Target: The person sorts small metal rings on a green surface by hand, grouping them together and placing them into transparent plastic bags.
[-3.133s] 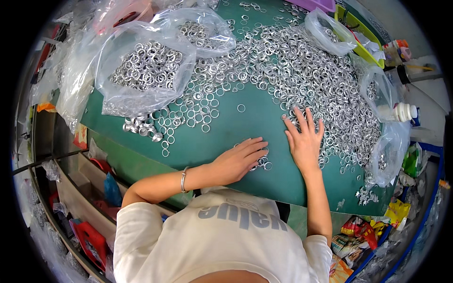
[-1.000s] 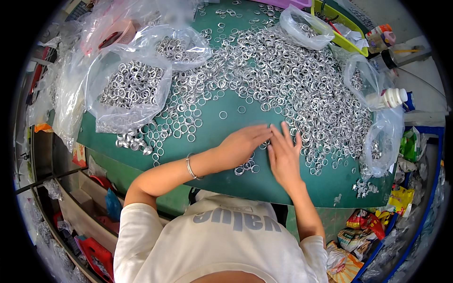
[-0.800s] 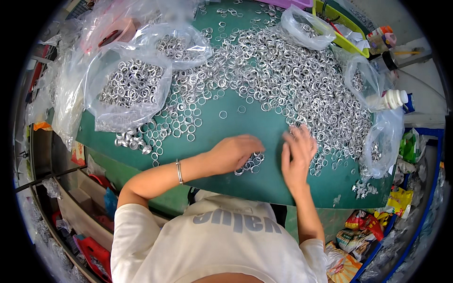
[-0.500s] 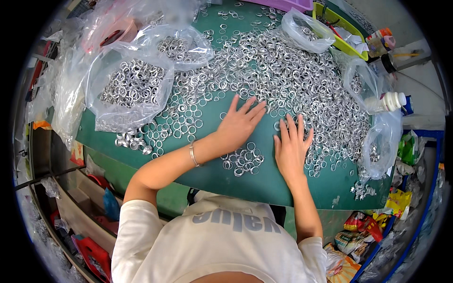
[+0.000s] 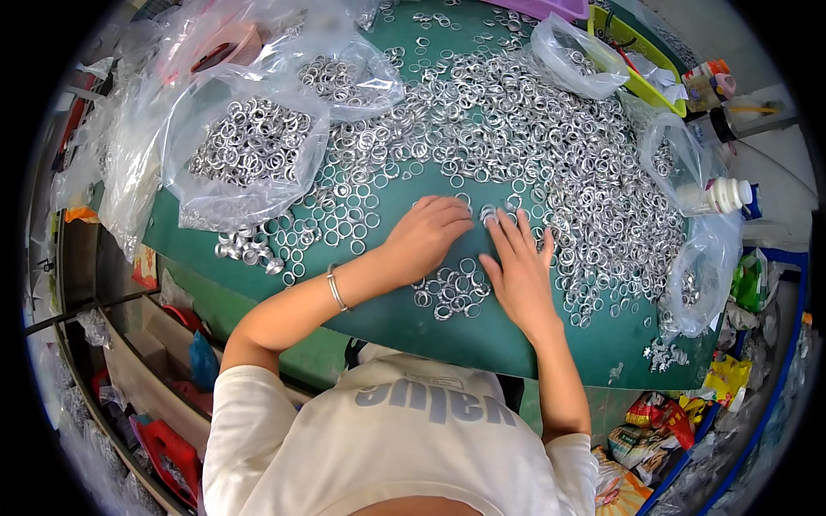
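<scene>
My left hand [image 5: 429, 230], with a silver bangle [image 5: 336, 288] on its wrist, has its fingers bent and drawn together. Its tips are at the near edge of a big spread of silver rings [image 5: 594, 181], and whatever they hold is hidden. My right hand [image 5: 521, 271] lies with fingers stretched out, the tips touching a few loose rings [image 5: 489, 212]. Just below, between both hands, sits a small separate group of rings [image 5: 452, 291] on the green tabletop [image 5: 422, 334].
Clear plastic bags of rings [image 5: 249, 142] stand at the left, with wide bands [image 5: 248, 247] beside them. More bags [image 5: 701, 258] line the right side near a white bottle [image 5: 718, 196]. A yellow-green basket [image 5: 641, 82] sits at the far right. The table's front edge curves before me.
My left hand has curled its fingers, which were stretched out before. My right hand has shifted slightly left and down, bringing its fingertips nearer to the left hand. The view has shifted slightly.
</scene>
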`<action>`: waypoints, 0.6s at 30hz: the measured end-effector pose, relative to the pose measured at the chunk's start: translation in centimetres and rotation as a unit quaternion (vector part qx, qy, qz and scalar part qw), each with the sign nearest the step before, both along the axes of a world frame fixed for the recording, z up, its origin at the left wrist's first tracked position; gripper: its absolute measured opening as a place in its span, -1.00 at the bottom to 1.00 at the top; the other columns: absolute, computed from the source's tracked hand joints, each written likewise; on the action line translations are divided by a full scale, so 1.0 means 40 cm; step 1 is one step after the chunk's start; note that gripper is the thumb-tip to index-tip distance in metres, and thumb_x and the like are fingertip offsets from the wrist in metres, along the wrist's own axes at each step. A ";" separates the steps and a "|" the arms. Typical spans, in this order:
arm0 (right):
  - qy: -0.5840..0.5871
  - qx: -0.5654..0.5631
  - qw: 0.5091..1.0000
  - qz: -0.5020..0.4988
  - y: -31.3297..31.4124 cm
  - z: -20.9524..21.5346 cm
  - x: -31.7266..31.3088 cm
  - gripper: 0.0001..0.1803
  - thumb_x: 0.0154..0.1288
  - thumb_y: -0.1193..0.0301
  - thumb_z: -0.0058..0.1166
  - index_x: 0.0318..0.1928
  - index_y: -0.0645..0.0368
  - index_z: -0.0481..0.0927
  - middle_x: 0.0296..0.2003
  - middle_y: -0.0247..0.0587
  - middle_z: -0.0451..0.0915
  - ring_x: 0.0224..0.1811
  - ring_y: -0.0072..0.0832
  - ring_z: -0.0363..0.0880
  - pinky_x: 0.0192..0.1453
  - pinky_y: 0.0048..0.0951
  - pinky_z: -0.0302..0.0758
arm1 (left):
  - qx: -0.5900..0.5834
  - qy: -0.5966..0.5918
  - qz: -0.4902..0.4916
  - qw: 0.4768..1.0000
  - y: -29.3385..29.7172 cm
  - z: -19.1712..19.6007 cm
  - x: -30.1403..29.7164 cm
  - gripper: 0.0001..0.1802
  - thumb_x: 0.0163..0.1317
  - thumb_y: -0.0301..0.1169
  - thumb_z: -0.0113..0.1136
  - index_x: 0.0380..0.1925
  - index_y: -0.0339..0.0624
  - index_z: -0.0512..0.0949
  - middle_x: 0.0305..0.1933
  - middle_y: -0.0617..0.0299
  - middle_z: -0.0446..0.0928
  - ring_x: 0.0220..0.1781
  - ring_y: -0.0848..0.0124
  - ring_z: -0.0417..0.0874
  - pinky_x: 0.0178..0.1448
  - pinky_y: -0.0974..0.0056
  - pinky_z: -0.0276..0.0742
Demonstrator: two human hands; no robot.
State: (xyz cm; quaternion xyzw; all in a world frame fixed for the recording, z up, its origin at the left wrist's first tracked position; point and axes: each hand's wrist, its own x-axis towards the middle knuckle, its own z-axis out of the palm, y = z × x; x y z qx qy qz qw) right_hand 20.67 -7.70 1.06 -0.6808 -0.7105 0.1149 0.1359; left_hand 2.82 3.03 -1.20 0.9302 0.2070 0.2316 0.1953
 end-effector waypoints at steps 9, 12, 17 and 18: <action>-0.046 0.040 0.998 0.002 -0.023 0.005 0.040 -0.53 0.28 0.34 0.12 0.20 0.10 0.47 0.29 -0.18 0.33 0.46 -0.11 0.09 0.40 0.23 -0.08 | -0.026 -0.016 0.123 0.992 0.031 -0.004 0.025 -0.71 0.11 -0.56 0.23 -0.12 -0.18 0.52 -0.10 0.16 0.52 -0.04 0.19 0.51 -0.03 0.18 0.31; -0.017 0.097 0.991 -0.087 -0.025 -0.015 0.064 -0.58 0.28 0.39 0.11 0.15 0.15 0.51 0.24 -0.10 0.35 0.43 -0.09 0.14 0.40 0.19 -0.05 | -0.014 -0.030 0.148 0.988 0.061 -0.016 -0.005 -0.75 0.09 -0.57 0.23 -0.19 -0.18 0.53 -0.11 0.18 0.52 -0.06 0.21 0.51 -0.03 0.18 0.29; 0.003 0.100 0.995 -0.025 0.024 -0.009 0.009 -0.56 0.29 0.38 0.11 0.18 0.10 0.48 0.26 -0.11 0.33 0.43 -0.05 0.12 0.38 0.18 0.00 | 0.010 0.012 0.153 0.988 0.044 0.009 -0.021 -0.75 0.08 -0.62 0.20 -0.21 -0.16 0.54 -0.10 0.22 0.50 -0.03 0.23 0.50 0.01 0.15 0.27; -0.009 0.086 0.996 0.002 0.030 -0.006 0.003 -0.56 0.28 0.38 0.11 0.18 0.10 0.48 0.26 -0.11 0.33 0.43 -0.05 0.11 0.38 0.18 0.00 | 0.019 0.024 0.153 0.988 0.034 0.010 -0.025 -0.75 0.09 -0.61 0.20 -0.20 -0.15 0.54 -0.09 0.22 0.50 -0.02 0.24 0.49 0.02 0.14 0.26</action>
